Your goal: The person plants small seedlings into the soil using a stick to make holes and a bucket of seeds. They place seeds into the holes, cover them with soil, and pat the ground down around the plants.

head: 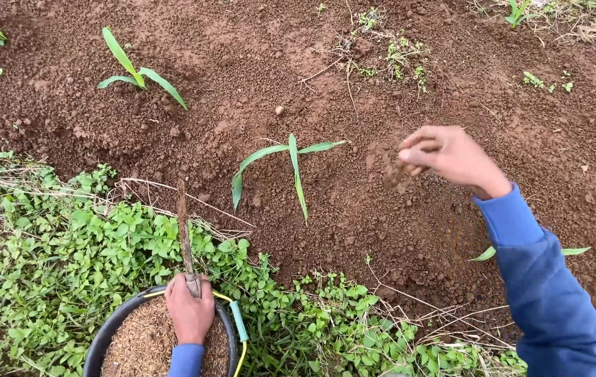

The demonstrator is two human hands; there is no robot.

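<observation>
A person in blue sleeves bends over red-brown soil (pixel 256 63). The right hand (pixel 448 155), at about three o'clock, hangs above the ground with fingers curled together, pinching a small clump of brown material; what exactly it is cannot be told. A young green seedling (pixel 291 164) lies just at its nine o'clock. At six o'clock, the left hand (pixel 189 314) is closed around the handle of a thin blade (pixel 184 227) pointing to twelve o'clock, resting over a black bucket (pixel 113 331) of brown husk-like material. Leafy weeds (pixel 67 258) surround the bucket.
</observation>
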